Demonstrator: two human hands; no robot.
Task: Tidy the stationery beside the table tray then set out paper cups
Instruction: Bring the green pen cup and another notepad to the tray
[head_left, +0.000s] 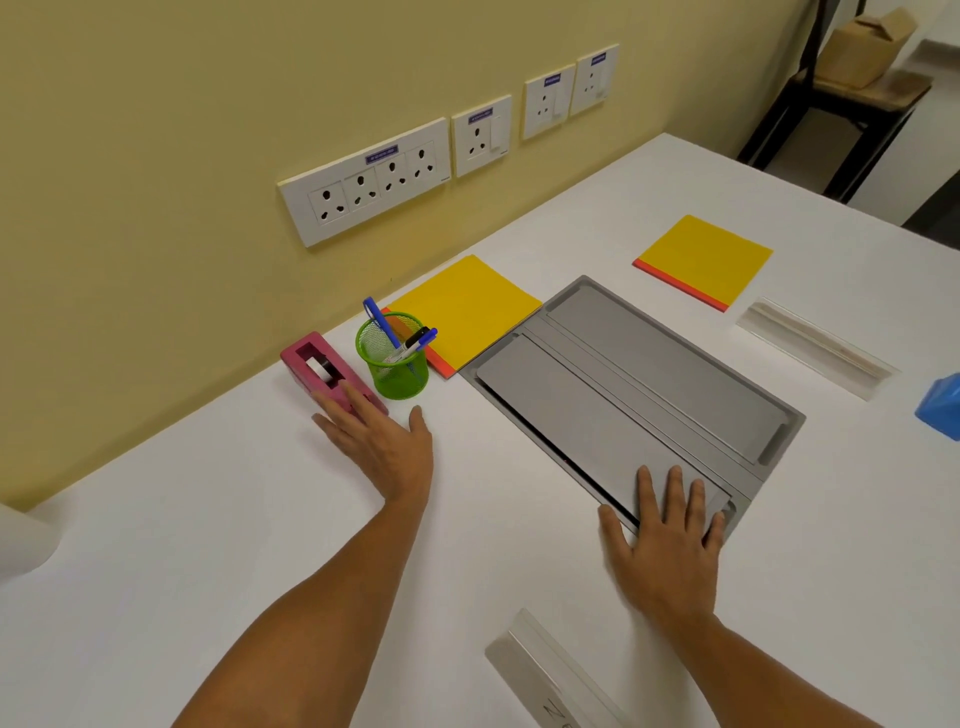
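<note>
Grey and matte, the tray (670, 364) sits sunk into the white table (208, 545), a long rectangle with rounded corners and a flat hinged lid. Your right hand (670, 545) lies flat on the near end of that lid, fingers straight and slightly spread, gripping nothing. Your left hand (382, 441) rests palm down on the table, fingers spread; its fingertips touch the near end of the dispenser (324, 369), a blocky magenta piece holding a roll of tape. Just beside it stands the cup (393, 356), a round green wire-mesh holder with blue and black pens (410, 340) leaning inside. Behind the cup a square yellow pad (467, 312) with an orange edge lies flat, touching the tray's far left corner. A second pad (704, 260) of the same kind lies well apart, beyond the tray. Two clear plastic stands, one (815, 345) to the right and one (550, 670) near you, lie on the table. A blue object (943, 405) shows at the right edge; what it is you cannot tell.
</note>
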